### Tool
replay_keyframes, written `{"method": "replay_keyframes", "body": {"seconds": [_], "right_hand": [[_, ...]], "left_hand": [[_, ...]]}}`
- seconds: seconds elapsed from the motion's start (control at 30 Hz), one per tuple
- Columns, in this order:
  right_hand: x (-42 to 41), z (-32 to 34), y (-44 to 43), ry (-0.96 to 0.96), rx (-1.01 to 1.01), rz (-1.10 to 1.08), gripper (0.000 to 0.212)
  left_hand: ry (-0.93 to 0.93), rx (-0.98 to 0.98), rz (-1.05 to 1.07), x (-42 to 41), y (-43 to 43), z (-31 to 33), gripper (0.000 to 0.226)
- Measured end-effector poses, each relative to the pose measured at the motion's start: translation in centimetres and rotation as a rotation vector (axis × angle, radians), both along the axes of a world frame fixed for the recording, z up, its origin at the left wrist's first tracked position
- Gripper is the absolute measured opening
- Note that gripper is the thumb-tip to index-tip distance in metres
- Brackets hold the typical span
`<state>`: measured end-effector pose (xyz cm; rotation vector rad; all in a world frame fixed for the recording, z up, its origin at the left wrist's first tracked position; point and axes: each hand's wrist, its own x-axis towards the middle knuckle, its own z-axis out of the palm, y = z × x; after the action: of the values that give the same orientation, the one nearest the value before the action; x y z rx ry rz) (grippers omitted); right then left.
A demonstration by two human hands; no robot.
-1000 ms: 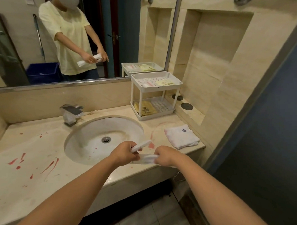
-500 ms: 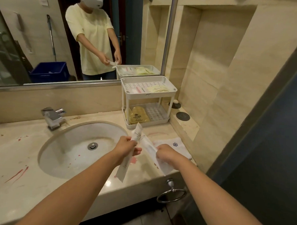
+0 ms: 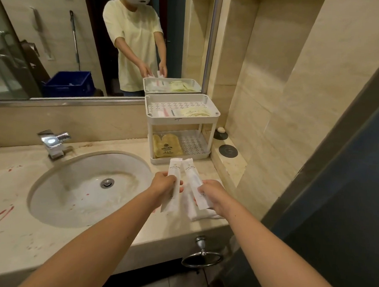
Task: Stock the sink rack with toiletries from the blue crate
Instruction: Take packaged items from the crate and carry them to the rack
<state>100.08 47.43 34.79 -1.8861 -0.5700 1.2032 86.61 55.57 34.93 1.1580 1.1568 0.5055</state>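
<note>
Toiletry sachets [image 3: 174,171] sit at the centre of the frame, just below the white sink rack [image 3: 181,119]. Our left hand [image 3: 163,185] grips one and our right hand [image 3: 213,195] the other, fingers curled round them.

A long white paper sachet [image 3: 174,171] gripped in the left hand [image 3: 164,185], a second white sachet [image 3: 191,176] in the right hand [image 3: 214,196] — both near upright at centre frame, just below the white two-tier plastic rack [image 3: 182,120].

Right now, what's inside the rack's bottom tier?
A yellow branded packet lies on the left of the bottom tier; the right half shows bare perforated floor. Whether anything lies under the packet cannot be seen.
</note>
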Motion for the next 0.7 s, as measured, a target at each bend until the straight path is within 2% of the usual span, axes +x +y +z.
{"method": "replay_keyframes", "body": {"seconds": [0.27, 0.37, 0.57, 0.7], "right_hand": [[2.3, -1.0, 3.0, 0.004, 0.054, -0.029, 0.024], [3.5, -1.4, 4.9, -0.013, 0.056, -0.054, 0.023], [6.3, -2.3, 10.6, -0.031, -0.040, -0.107, 0.032], [8.2, -3.8, 15.0, -0.042, -0.088, -0.111, 0.024]], "left_hand": [[0.094, 0.002, -0.038, 3.1, 3.6, -1.5, 0.032], [0.083, -0.024, -0.026, 4.7, 5.5, -2.4, 0.048], [0.019, -0.085, 0.011, 8.2, 11.0, -4.3, 0.057], [0.026, -0.100, 0.016, 10.6, 14.5, -5.8, 0.061]]}}
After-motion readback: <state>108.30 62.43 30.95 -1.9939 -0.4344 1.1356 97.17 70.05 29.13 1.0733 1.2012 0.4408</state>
